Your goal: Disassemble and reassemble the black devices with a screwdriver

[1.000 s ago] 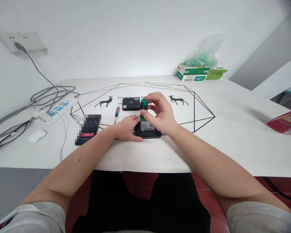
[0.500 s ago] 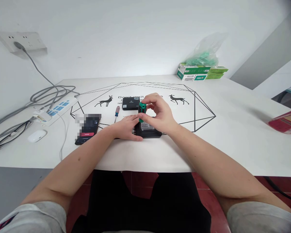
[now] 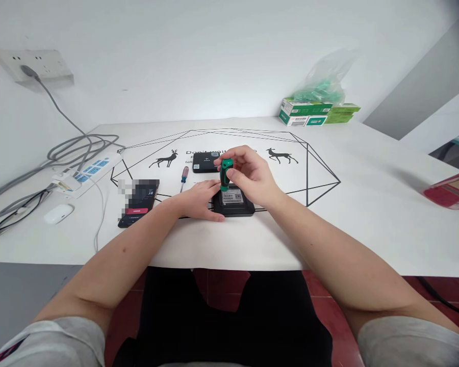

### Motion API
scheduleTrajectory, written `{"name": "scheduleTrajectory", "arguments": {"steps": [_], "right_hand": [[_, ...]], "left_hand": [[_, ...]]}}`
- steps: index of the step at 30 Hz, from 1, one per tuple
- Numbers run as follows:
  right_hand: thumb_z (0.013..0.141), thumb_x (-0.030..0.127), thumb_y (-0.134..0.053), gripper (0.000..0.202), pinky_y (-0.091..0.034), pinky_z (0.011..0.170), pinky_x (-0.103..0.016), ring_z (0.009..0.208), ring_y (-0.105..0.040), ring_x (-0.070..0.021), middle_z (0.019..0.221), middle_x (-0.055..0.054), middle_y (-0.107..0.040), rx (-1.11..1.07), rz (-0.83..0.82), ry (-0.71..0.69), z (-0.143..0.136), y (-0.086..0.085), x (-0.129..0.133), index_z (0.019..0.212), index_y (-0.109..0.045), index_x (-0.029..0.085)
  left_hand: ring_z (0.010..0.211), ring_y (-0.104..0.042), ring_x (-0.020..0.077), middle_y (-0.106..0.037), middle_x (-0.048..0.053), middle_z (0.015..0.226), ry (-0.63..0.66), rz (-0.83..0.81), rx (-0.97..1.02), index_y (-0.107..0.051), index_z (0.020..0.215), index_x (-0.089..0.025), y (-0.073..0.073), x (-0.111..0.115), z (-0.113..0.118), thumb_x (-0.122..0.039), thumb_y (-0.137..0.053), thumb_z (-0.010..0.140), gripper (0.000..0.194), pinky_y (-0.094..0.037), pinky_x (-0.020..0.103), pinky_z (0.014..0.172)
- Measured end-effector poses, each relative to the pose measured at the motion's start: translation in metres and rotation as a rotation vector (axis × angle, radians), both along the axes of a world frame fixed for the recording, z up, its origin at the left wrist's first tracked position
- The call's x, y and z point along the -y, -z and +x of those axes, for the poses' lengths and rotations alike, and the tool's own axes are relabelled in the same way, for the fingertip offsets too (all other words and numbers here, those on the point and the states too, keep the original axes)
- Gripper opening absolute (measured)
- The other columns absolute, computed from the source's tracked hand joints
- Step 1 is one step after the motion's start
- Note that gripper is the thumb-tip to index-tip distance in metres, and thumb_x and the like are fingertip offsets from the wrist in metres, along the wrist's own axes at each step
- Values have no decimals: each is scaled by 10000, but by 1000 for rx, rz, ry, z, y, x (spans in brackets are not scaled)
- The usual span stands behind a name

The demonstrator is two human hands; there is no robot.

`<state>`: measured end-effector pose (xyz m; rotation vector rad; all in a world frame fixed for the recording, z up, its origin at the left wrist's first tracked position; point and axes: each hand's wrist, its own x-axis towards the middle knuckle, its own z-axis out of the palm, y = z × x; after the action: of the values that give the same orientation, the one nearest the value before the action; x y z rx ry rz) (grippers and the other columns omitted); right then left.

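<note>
A black device (image 3: 245, 208) with a white label lies on the printed mat near the table's front. My right hand (image 3: 254, 176) grips a green and black screwdriver (image 3: 225, 176) by its handle, upright over the device's upper left part; its tip is hidden. My left hand (image 3: 202, 200) rests at the device's left edge, fingers spread, thumb along the front. Behind the hands lies a flat black box (image 3: 204, 162), partly covered by the right hand. A second screwdriver (image 3: 184, 176) with a clear reddish and blue handle lies left of that box.
At the left are a phone (image 3: 139, 201), a white mouse (image 3: 59, 213), a power strip (image 3: 94, 172) and coiled grey cables (image 3: 67, 148). Green and white boxes (image 3: 306, 110) under a plastic bag stand at the back right. A red package (image 3: 453, 190) lies at the right edge.
The green screwdriver's handle has turned and shifted slightly right. My right hand's fingers have changed their hold, with the thumb higher and further right. My left hand has stayed in place.
</note>
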<state>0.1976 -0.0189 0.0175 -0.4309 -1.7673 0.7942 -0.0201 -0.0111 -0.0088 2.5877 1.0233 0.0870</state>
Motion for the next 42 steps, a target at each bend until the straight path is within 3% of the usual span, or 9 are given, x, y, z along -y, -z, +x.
{"name": "scheduleTrajectory", "arguments": {"steps": [5,11,16,21,24,27,33,37,42], "right_hand": [[996,217,-550,256,-661,906,-474,1061,-741,-221,1226,-49,-758,60,-40,-56,2,-1,0,1205,-667,305],[1016,205,-533,260,-611,1044,-532,1191,-673,-248,1148,-53,-689,65,147,125,3,-2,-3,1114,-739,329],[1040,220,-544,224,-622,925,-454,1068,-677,-219,1073,-42,-687,7,165,116,2,-2,-3,1086,-743,311],[1021,343,-683,67,-624,876,-392,1005,-708,-190,1060,-24,-726,-74,40,40,0,-2,-2,1054,-711,291],[916,444,-842,277,-622,841,-371,1013,-731,-193,1072,-18,-751,-71,-36,53,-2,-3,0,1062,-660,294],[823,437,-926,424,-614,858,-378,1060,-757,-210,1063,-9,-774,-58,-61,64,-4,-3,2,1050,-597,295],[948,318,-761,310,-609,966,-439,1033,-774,-194,1132,-20,-806,-40,-56,31,-3,1,4,1169,-543,305],[1002,232,-615,266,-610,998,-465,1126,-757,-213,1294,-53,-783,0,3,-2,2,2,2,1258,-626,303],[995,172,-526,353,-620,1005,-503,1260,-693,-265,1358,-62,-733,92,96,60,5,-2,1,1253,-725,309]], "left_hand": [[1563,-424,453,-432,192,1721,26,3,36,-401,1685,-224,3,-2,-2,-709,-747,878,1003,-368,562,1280],[1606,-372,449,-417,182,1740,33,-21,64,-422,1672,-240,5,-3,-3,-701,-770,870,987,-331,583,1311],[1619,-341,461,-402,189,1746,31,-47,52,-405,1685,-230,2,-3,-2,-741,-762,854,1039,-308,597,1318],[1581,-380,483,-420,203,1722,6,-60,35,-415,1681,-226,3,-4,-2,-776,-756,833,1066,-351,614,1283],[1578,-385,486,-431,207,1715,19,-51,43,-397,1691,-223,3,-4,-3,-791,-738,845,1074,-353,623,1280],[1600,-356,499,-382,205,1756,4,-60,44,-352,1715,-224,2,-2,-3,-795,-737,844,1110,-367,621,1270],[1603,-349,490,-353,212,1769,-1,-73,24,-363,1706,-193,1,-3,-2,-798,-736,837,1122,-365,606,1276],[1560,-405,488,-417,207,1724,5,-44,39,-415,1679,-200,3,-4,-1,-811,-740,825,1100,-377,600,1268],[1550,-423,488,-454,187,1698,7,-44,30,-402,1688,-220,0,-3,-1,-792,-739,833,1082,-404,587,1252]]}}
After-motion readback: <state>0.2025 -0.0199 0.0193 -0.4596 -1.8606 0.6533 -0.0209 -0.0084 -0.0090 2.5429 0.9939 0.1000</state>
